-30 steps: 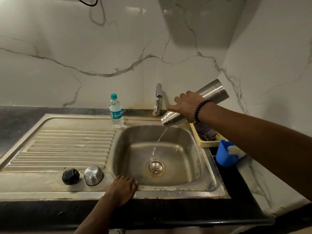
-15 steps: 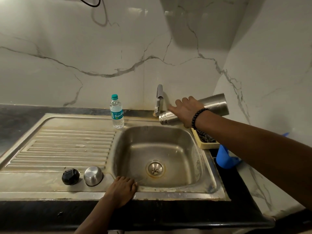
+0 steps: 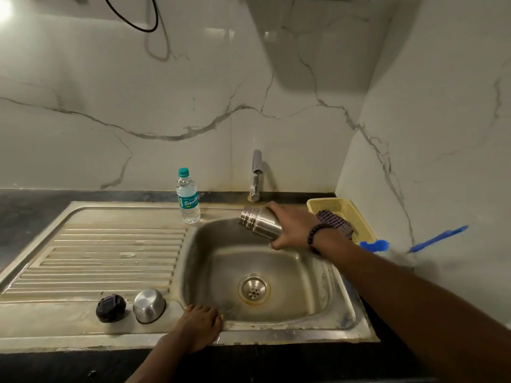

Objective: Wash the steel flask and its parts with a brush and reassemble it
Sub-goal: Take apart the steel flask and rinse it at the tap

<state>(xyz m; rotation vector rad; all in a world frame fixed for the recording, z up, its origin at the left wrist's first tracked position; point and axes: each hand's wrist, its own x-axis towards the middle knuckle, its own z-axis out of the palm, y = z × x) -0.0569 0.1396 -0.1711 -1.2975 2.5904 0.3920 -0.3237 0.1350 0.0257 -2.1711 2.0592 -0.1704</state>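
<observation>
- One sink [image 3: 326, 305]: its steel basin is wet, so the flask could skid or clang if it is set down tilted instead of on its base.
- One draining board [image 3: 116, 252], ribbed and sloped toward the basin; round parts left on the flat strip in front of it could roll if nudged.
- One right hand [image 3: 293, 230]: its fingers and thumb wrap round the body of the flask over the back of the basin. A wet steel wall is slippery, so I judge a loose grip the most likely cause of a drop.
- One left hand [image 3: 200, 327]: it rests flat on the front rim of the sink, fingers straight, holding nothing. It sits just beside the steel cup, so a careless shift could knock the cup into the basin.
- One steel flask [image 3: 257, 223]: it lies almost level in the right hand, its threaded mouth pointing left, just below the tap. Swinging it up could strike the spout.
- One yellow basket [image 3: 356, 217] on the right, with one checked cloth [image 3: 331, 221] in it.
- One plastic water bottle [image 3: 188, 201] stands at the basin's back left corner, near the flask mouth; a sweep left could topple it.
- One blue brush [image 3: 438, 239], blurred at the right, well apart from both hands, so reaching it means crossing the basket.
- One tap [image 3: 255, 175], no water visible.
- One steel cup [image 3: 149, 305], upside down.
- One black stopper [image 3: 110, 307], just beside the cup.
</observation>
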